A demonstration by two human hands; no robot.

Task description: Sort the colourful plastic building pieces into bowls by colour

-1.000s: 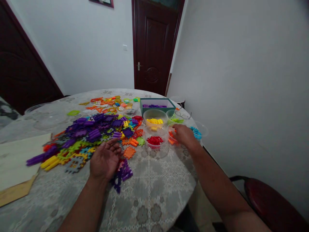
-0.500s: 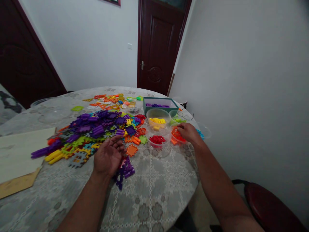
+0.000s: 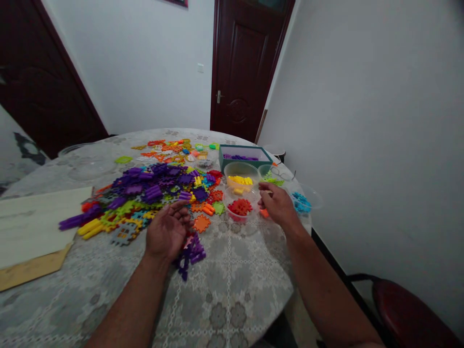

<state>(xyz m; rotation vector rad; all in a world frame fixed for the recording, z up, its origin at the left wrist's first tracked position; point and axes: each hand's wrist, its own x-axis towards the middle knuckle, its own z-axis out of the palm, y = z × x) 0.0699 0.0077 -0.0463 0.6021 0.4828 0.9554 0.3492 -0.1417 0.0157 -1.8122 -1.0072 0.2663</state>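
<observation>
My left hand point(image 3: 168, 234) rests palm up with loosely curled fingers beside the pile of interlocking plastic pieces point(image 3: 155, 181), mostly purple on top. Purple pieces point(image 3: 195, 249) lie on the table just right of its wrist. My right hand point(image 3: 277, 203) hovers over a clear bowl with orange pieces point(image 3: 264, 212), which it largely covers. Its thumb and forefinger are apart, and I see nothing between them. To its left, a red-orange notched piece point(image 3: 241, 207) lies on top in the clear bowl point(image 3: 227, 212) of red pieces. Behind that stands a bowl with yellow pieces point(image 3: 240, 180).
A green-edged box point(image 3: 266, 164) with purple pieces stands behind the bowls. Blue pieces point(image 3: 300, 202) sit in a clear container at the right edge. White board point(image 3: 36, 222) lies at left; orange and yellow pieces point(image 3: 168, 149) spread at the back. A dark red chair point(image 3: 406, 309) is at right.
My right hand has moved left, out of the orange bowl toward the red one. A red-orange piece now lies on the red pieces. My left hand keeps its pose; the view has shifted slightly.
</observation>
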